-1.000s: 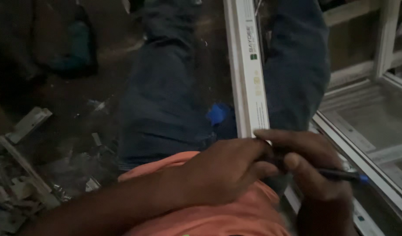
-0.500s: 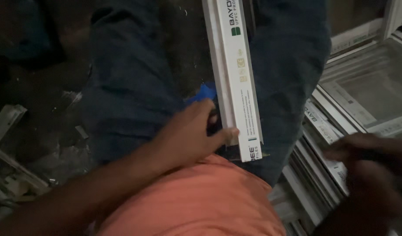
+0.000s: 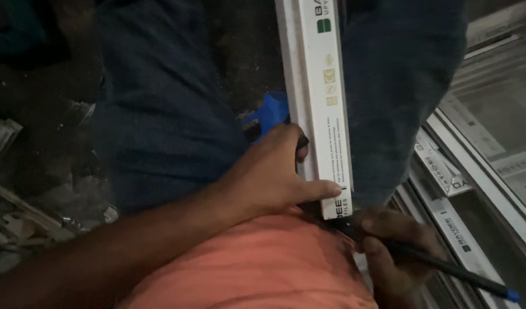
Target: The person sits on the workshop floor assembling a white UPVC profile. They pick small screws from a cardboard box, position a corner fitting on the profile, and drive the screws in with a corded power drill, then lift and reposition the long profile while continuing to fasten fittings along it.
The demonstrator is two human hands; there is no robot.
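The left hand (image 3: 271, 177) grips the near end of a long white plastic strip (image 3: 323, 103), which runs away from the body between the 2 legs in dark blue trousers (image 3: 160, 114). The thumb lies across the top face of the strip, close to its cut end, and the remaining fingers curl down over its left edge, so the hand is closed on the strip; this hold appears intended to pin the strip against sliding or twisting. The right hand (image 3: 391, 252) sits just below and to the right of the strip's end, its fingers closed around a black pen (image 3: 434, 263) with a blue cap at the far tip. The writing end of the pen points toward the cut end of the strip, just beneath the left thumb (actual contact between tip and strip cannot be confirmed, as the area is dark). A blue object (image 3: 271, 111) shows just beyond the left knuckles, touching or close beside the strip's left edge; its kind cannot be determined. To the right of the right hand lie several more white frame pieces (image 3: 446, 189), stacked at an angle. An orange shirt (image 3: 263, 263) fills the foreground beneath both wrists.
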